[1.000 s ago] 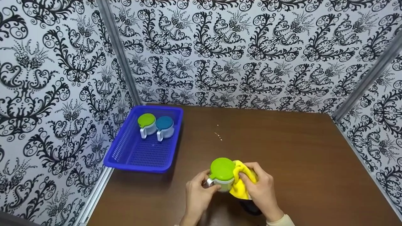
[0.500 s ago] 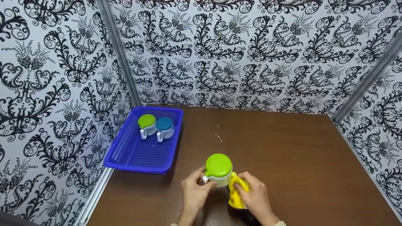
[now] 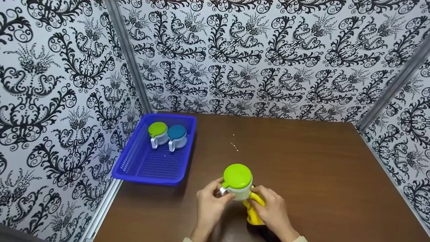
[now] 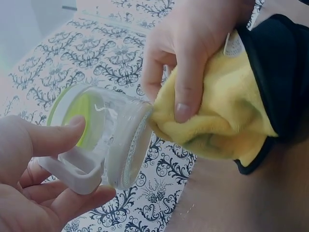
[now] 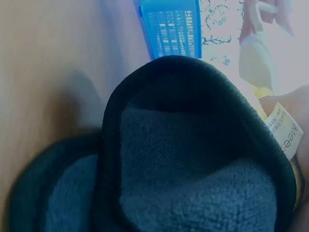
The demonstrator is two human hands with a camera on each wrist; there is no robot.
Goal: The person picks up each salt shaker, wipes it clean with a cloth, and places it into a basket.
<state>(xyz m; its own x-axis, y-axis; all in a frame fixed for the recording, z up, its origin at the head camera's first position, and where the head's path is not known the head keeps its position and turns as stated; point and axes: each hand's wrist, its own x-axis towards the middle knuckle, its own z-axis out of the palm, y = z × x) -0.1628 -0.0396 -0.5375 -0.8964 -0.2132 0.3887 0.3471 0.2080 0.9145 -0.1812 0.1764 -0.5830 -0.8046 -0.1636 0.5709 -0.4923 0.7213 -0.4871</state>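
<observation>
A clear seasoning jar point(image 3: 237, 192) with a green lid and white handle is held above the table, near its front. My left hand point(image 3: 211, 203) grips it by the handle; in the left wrist view the thumb lies along the jar's side near the lid. My right hand point(image 3: 273, 208) pinches a yellow cleaning cloth point(image 4: 217, 111) with a dark reverse side. Against the jar's base end point(image 4: 137, 145) the cloth's bunched edge touches. Dark folds of the cloth point(image 5: 193, 159) hang below the right hand and fill much of the right wrist view.
To the left stands a blue plastic basket point(image 3: 147, 179). Inside it are a green-lidded jar point(image 3: 158, 134) and a blue-lidded jar point(image 3: 177, 137), side by side at the far end. Small pale specks point(image 3: 234, 146) lie on the brown table point(image 3: 302, 161). Patterned walls enclose the back and sides.
The right hand and cloth have moved down and left, from the jar's right side toward its base. The jar has risen slightly and shifted a little left, then back right.
</observation>
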